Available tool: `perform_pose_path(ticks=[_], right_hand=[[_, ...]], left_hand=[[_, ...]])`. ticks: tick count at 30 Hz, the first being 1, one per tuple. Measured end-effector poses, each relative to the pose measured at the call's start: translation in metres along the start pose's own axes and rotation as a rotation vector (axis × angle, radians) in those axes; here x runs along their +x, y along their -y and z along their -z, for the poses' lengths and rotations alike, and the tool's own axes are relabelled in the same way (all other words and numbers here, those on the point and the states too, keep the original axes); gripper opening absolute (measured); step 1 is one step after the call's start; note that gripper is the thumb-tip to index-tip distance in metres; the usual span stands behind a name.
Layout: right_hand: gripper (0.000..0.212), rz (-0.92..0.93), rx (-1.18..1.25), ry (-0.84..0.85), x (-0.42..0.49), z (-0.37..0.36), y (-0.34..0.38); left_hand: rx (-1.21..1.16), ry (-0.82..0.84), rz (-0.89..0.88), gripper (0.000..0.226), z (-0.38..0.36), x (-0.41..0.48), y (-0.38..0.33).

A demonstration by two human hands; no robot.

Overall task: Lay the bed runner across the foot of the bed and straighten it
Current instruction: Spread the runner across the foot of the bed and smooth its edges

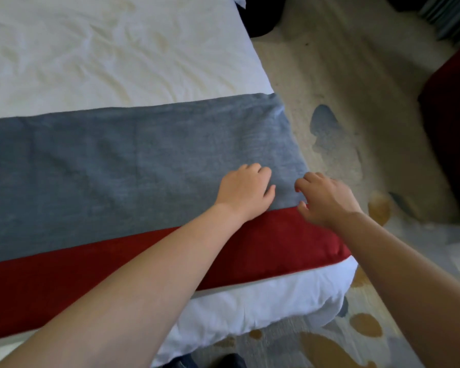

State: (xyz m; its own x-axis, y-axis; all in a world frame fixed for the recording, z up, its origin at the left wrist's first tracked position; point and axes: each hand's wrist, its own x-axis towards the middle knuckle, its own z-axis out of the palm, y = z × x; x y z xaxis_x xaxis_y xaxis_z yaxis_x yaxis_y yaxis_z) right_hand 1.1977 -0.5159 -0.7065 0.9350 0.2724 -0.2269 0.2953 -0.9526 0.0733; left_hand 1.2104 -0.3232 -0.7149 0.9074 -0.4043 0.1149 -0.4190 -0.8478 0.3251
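The bed runner point(122, 160), grey-blue with a red band point(263, 248) along its near side, lies flat across the foot of the white bed point(96, 57). My left hand point(246, 192) rests palm down on the grey part near the runner's right end, its fingers bent onto the cloth. My right hand point(324, 200) is at the bed's right edge, where the grey and red parts meet. Its fingers and thumb curl round the runner's edge there.
The white duvet point(263, 304) hangs below the runner at the bed's foot corner. To the right is patterned carpet point(337, 144) with blue and ochre patches. A dark red seat point(452, 134) stands at the far right, and dark objects are at the top.
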Motion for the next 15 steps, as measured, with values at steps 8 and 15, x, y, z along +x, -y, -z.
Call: perform_pose_path(ticks=[8,15], right_hand=[[0.021,-0.154,0.153,-0.070,0.064,-0.009,-0.012],[0.029,-0.268,0.511,-0.116,0.146,-0.021,-0.046]], left_hand=[[0.093,0.043,-0.009,0.023,-0.008,0.060,0.029],[0.159,0.067,0.147,0.023,-0.024,0.138,0.062]])
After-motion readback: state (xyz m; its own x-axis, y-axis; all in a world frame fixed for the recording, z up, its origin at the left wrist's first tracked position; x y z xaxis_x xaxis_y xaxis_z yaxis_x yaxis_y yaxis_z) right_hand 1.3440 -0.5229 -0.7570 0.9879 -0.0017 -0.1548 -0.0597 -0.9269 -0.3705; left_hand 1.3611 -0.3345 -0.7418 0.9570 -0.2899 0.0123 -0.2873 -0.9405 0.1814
